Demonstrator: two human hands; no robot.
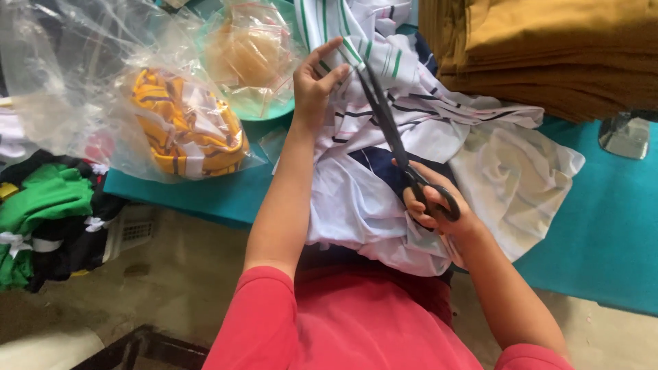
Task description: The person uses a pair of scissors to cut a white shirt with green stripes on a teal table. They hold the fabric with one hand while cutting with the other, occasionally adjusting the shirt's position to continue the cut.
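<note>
My right hand (439, 209) grips the handles of black scissors (391, 127), blades pointing up and away toward the cloth edge. My left hand (317, 82) pinches a white garment with green and navy stripes (418, 109) right beside the blade tips. The garment lies bunched on the teal table (603, 226) and spills over its near edge onto my lap. I cannot tell how far apart the blades are.
A stack of folded mustard-brown fabric (548, 48) sits at the back right. Clear plastic bags hold a yellow striped garment (188, 127) and a tan bundle (250, 51) on the left. Green and black clothes (48, 212) lie piled lower left. A metal stand base (625, 133) is at right.
</note>
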